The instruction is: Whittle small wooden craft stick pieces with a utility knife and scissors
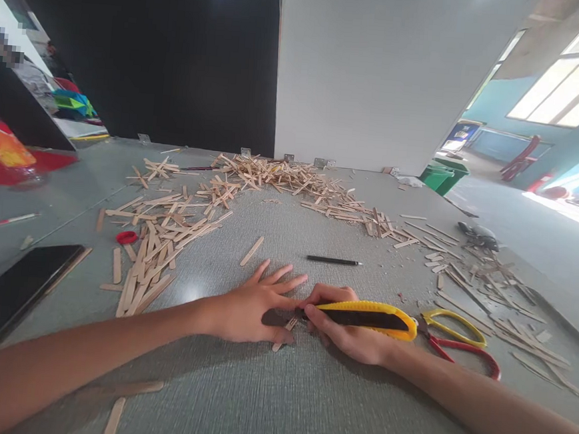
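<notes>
Yellow knife (368, 315) gripped by right hand (347, 338); flat open left hand (248, 309) half-hides stick (284, 335).

Craft workshop corner inside large hall. Grey worktable (275, 403) strewn with heaps of wooden craft sticks (283, 175); yellow utility knife (367, 315), scissors (455, 334) and black pen (333, 260) among them. White partition panel (371, 76) and black panel (157, 53) fence table. Beyond: green bin (440, 175), blue walls (508, 107), high windows (570, 85), bare floor (543, 243).

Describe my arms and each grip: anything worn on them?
The left grip and right grip are bare, with no gloves or rings visible. Left forearm and right forearm are bare too: no sleeves in view, no watch or band at either wrist.
</notes>
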